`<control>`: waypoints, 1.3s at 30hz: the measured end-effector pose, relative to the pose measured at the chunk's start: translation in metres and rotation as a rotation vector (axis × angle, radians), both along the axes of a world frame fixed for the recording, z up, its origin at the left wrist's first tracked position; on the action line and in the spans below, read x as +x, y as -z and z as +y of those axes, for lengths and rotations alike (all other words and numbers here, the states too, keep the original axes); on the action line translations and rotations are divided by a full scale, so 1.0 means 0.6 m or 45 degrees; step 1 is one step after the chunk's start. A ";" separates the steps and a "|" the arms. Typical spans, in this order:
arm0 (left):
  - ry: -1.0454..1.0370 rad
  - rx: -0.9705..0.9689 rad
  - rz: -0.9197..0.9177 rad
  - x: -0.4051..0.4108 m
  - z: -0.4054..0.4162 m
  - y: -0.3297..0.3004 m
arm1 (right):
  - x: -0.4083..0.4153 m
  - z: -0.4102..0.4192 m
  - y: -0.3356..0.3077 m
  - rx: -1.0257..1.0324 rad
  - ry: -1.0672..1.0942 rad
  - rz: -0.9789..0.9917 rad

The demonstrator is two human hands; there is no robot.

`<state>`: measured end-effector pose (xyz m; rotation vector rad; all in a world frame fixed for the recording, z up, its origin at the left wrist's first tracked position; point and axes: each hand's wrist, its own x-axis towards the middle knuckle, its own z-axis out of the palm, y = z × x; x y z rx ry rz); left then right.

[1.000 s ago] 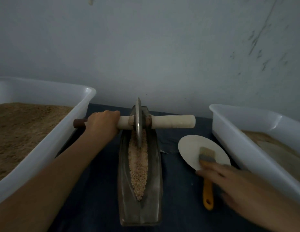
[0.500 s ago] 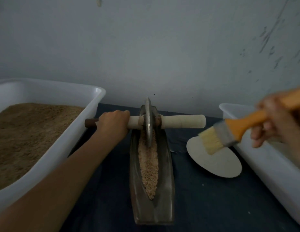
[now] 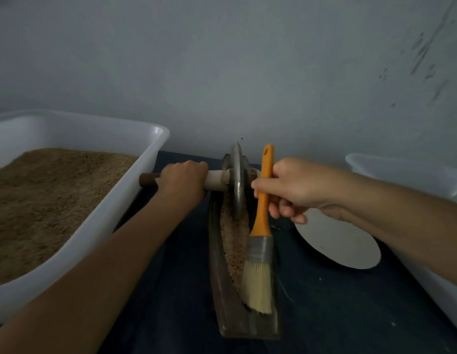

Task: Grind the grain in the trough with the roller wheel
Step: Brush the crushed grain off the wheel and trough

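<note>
A long dark metal trough point(image 3: 222, 297) lies lengthwise on the dark table, with pale crushed grain point(image 3: 233, 241) down its middle. The metal roller wheel point(image 3: 237, 180) stands on edge at the trough's far end on a wooden axle point(image 3: 215, 178). My left hand point(image 3: 182, 181) grips the axle's left handle. My right hand point(image 3: 291, 189) holds an orange-handled paintbrush point(image 3: 260, 241) upright, bristles down. The bristles touch the near part of the trough beside the grain. The axle's right handle is hidden behind my right hand.
A large white tub point(image 3: 135, 180) heaped with brown grain stands at the left, close to the axle's end. Another white tub point(image 3: 401, 172) stands at the right. A round pale disc point(image 3: 344, 246) lies on the table between trough and right tub. A grey wall rises behind.
My right hand picked the brush up from beside the disc, lifted it to the right, then swung it over the trough with bristles down. My left hand stayed on the axle handle.
</note>
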<state>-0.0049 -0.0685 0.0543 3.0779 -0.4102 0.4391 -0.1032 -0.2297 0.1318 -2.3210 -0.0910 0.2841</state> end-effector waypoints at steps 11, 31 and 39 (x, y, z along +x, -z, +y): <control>-0.006 0.005 0.034 -0.007 -0.002 -0.006 | 0.001 -0.008 -0.014 -0.132 0.098 -0.713; -0.001 -0.019 0.034 -0.006 -0.002 -0.004 | -0.025 -0.006 0.029 -0.072 -0.081 -0.629; 0.044 -0.011 -0.012 -0.004 0.002 0.002 | -0.034 -0.034 0.017 0.071 0.090 -0.796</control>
